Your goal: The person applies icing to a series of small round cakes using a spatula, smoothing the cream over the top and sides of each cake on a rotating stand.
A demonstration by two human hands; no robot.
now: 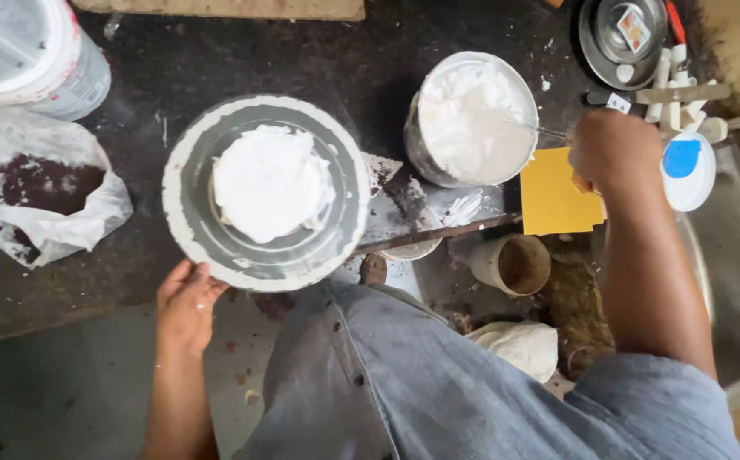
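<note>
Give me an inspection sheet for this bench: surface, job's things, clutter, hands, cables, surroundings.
Surface: dark worktop, stained and flecked with white.
Job's things: round grey turntable with a white frosted cake in its middle; metal bowl of white cream with a thin tool reaching into it.
Clutter: yellow card, white plastic bag, white bucket, brown cup, blue-topped lid, steel dish.
Hands: left hand at the turntable's rim; right hand closed on the tool's handle.
Cables: nothing seen.
Surroundings: grey floor below; the person wears a grey-blue garment.
</note>
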